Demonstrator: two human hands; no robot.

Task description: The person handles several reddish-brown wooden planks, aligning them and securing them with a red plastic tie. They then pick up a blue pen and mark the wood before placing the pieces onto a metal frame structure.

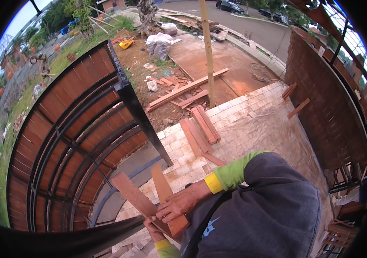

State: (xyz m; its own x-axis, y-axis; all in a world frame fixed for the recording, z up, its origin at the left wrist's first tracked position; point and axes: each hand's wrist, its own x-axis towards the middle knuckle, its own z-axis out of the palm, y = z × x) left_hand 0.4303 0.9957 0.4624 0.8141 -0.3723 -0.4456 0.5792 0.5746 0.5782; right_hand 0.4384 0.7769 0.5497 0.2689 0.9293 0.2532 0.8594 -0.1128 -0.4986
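Two reddish-brown wooden boards cross in front of me at the bottom middle. My right hand [180,204], coming out of a green sleeve with a yellow cuff, lies over the narrower board [162,182], its fingers bent round the board. My left hand [154,228] is lower and nearer, closed at the edge of the wider board [133,192]; part of its fingers is hidden beneath the wood. The boards' near ends lie close against my dark grey shirt.
A curved black metal frame [65,142] clad with wooden slats stands on the left. Cut planks [198,129] lie on the pale paving ahead. Beyond them are a bamboo pole [209,56], scrap wood and white sacks [159,45]. A second slatted panel [325,94] rises on the right.
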